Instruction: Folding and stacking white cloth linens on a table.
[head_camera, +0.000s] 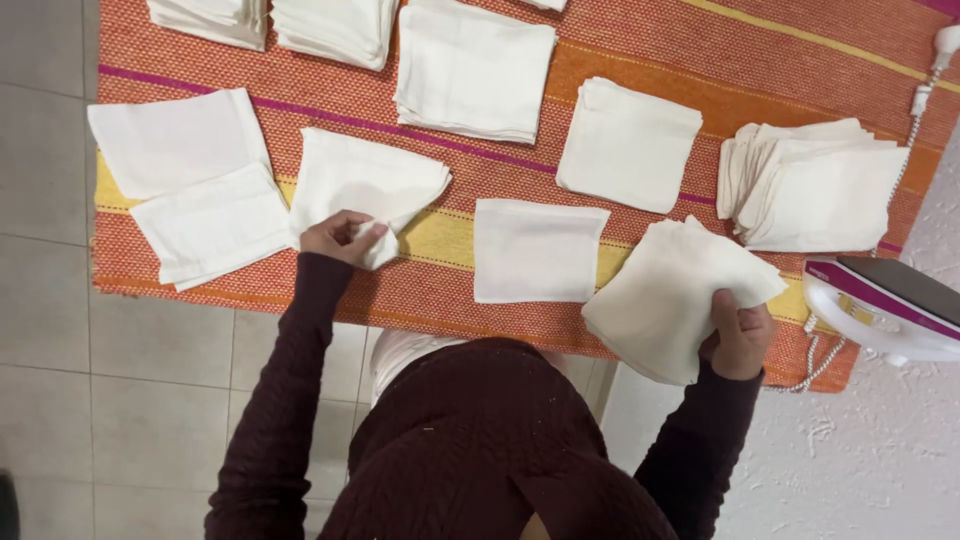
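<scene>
My left hand (341, 237) pinches the near corner of a folded white cloth (372, 180) lying on the orange striped table cover (700, 60). My right hand (738, 335) grips the near edge of a stack of white cloths (670, 295) at the cover's front right. A single flat white cloth square (536, 250) lies between my two hands. Both arms wear dark maroon knit sleeves.
More folded white cloth piles lie about: two overlapping squares (190, 185) at left, stacks (472, 70) along the far side, one (627, 145) mid-right, a fanned pile (815, 185) at right. A white and magenta iron (885, 305) with cord sits at the right edge. Grey floor tiles lie below.
</scene>
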